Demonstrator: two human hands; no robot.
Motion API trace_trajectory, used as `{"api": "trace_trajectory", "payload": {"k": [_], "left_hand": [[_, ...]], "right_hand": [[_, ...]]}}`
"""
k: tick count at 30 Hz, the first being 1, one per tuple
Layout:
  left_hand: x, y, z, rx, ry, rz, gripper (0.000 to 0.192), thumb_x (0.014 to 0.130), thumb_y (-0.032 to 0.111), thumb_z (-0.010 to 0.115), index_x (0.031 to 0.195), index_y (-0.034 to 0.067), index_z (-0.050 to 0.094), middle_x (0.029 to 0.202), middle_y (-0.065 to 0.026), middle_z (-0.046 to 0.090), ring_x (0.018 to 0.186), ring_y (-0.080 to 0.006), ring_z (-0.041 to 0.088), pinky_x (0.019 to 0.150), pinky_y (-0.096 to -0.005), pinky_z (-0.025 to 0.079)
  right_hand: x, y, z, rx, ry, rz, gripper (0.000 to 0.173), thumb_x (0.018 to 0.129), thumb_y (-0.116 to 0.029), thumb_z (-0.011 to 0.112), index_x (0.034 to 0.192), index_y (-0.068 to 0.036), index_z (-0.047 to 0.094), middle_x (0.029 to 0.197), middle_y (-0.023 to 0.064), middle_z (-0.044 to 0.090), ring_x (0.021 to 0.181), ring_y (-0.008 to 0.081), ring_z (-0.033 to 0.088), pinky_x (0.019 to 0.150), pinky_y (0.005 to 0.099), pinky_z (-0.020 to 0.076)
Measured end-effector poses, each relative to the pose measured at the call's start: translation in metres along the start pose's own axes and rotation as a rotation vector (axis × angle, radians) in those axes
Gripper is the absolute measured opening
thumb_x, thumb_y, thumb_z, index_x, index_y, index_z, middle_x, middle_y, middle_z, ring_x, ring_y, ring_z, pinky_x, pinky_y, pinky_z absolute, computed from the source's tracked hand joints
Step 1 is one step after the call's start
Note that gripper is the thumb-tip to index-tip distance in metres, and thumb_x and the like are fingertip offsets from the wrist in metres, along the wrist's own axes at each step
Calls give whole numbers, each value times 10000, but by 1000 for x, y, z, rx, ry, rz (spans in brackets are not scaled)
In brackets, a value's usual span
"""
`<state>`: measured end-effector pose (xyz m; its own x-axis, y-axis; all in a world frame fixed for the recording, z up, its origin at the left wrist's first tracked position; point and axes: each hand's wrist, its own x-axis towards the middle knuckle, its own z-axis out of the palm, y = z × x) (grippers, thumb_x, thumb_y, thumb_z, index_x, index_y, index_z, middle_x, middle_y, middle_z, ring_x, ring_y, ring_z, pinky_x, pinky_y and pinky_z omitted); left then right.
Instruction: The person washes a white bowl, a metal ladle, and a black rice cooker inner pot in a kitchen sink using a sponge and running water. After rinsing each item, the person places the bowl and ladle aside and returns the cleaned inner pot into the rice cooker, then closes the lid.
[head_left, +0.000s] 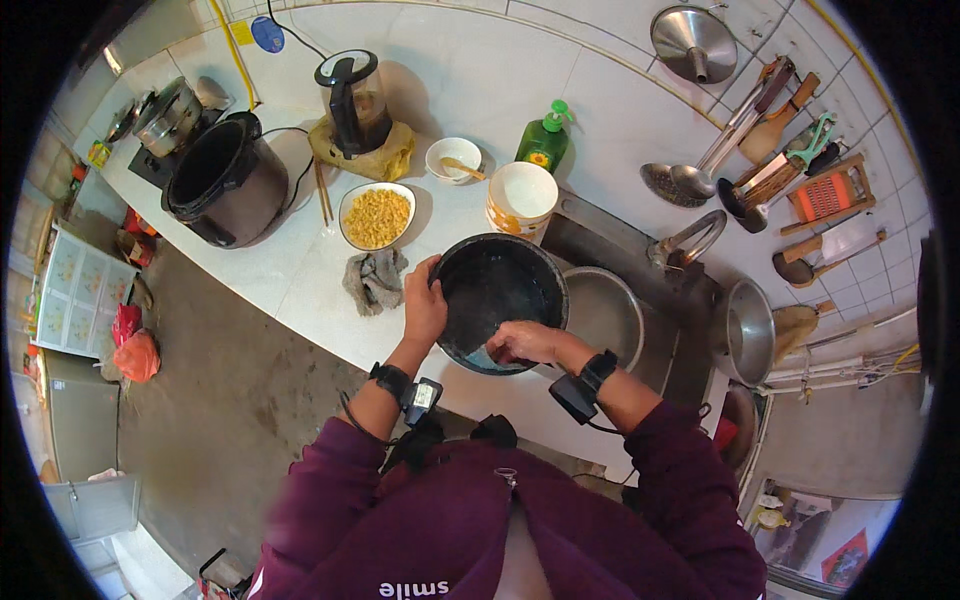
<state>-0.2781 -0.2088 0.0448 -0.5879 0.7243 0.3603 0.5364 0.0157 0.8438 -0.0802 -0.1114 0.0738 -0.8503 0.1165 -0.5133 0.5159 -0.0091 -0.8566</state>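
Observation:
A black inner cooking pot is held in front of me at the left edge of the sink. My left hand grips its left rim. Inside the pot, my right hand presses a light-blue cloth against the near wall; part of the cloth is hidden by the fingers. Just left of the pot lies a crumpled grey rag on the counter. A round metal basin sits in the sink, partly behind the pot.
Beyond the pot stand a bowl of yellow kernels, a patterned white container, a small bowl with a spoon and a green pump bottle. An electric cooker body stands left. The faucet rises behind the sink.

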Motion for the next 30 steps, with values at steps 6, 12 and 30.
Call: {"api": "trace_trajectory", "payload": {"k": [6, 12, 30], "left_hand": [[0, 1, 0, -89, -28, -107, 416, 842, -91, 492, 1237, 38, 526, 1151, -167, 586, 1058, -327, 522, 950, -393, 410], [-1, -9, 5, -174, -46, -149, 402, 855, -88, 471, 1238, 22, 524, 1175, -130, 575, 1127, -243, 523, 1000, -343, 382], [4, 2, 2, 70, -55, -59, 459, 791, -122, 488, 1206, 69, 532, 1075, -182, 592, 966, -375, 513, 880, -442, 410]], "right_hand": [[-6, -9, 14, -267, -7, -161, 191, 777, -144, 697, 939, -47, 726, 860, 83, 694, 820, 156, 652, 745, 291, 502], [25, -23, 46, -248, 290, -149, 150, 742, -178, 742, 834, -60, 749, 802, 65, 713, 707, 152, 667, 652, 293, 519], [-57, -6, 13, -629, 220, -361, 149, 754, -132, 692, 876, -50, 714, 916, 100, 668, 877, 298, 635, 757, 392, 500]]}}
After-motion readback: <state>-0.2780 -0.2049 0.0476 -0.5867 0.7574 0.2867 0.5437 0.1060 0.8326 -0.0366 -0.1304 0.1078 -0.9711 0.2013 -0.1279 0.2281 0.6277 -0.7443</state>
